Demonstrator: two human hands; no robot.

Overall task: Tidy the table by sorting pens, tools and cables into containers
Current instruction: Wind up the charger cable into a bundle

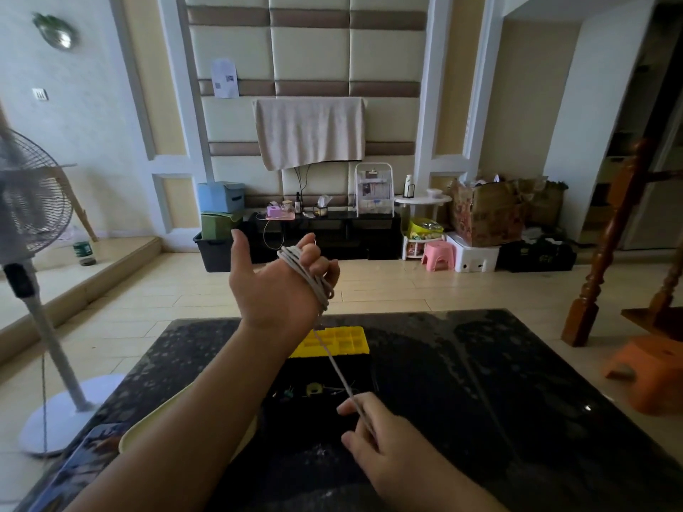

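My left hand (275, 282) is raised above the dark table (499, 382), palm toward me, with a white cable (312, 280) wound in several loops around its curled fingers. The cable's free end runs down taut to my right hand (384, 437), which pinches it low over the table. Below the hands stands a black toolbox (325, 397) with a yellow compartment tray (342, 339) at its far end. Small items, one yellow and one green, lie inside the box.
A pale yellow tray (127, 439) and a blue printed item (85, 460) lie at the table's left, partly hidden by my left forearm. A standing fan (29, 223) is on the floor at left. An orange stool (650, 367) and wooden furniture stand at right.
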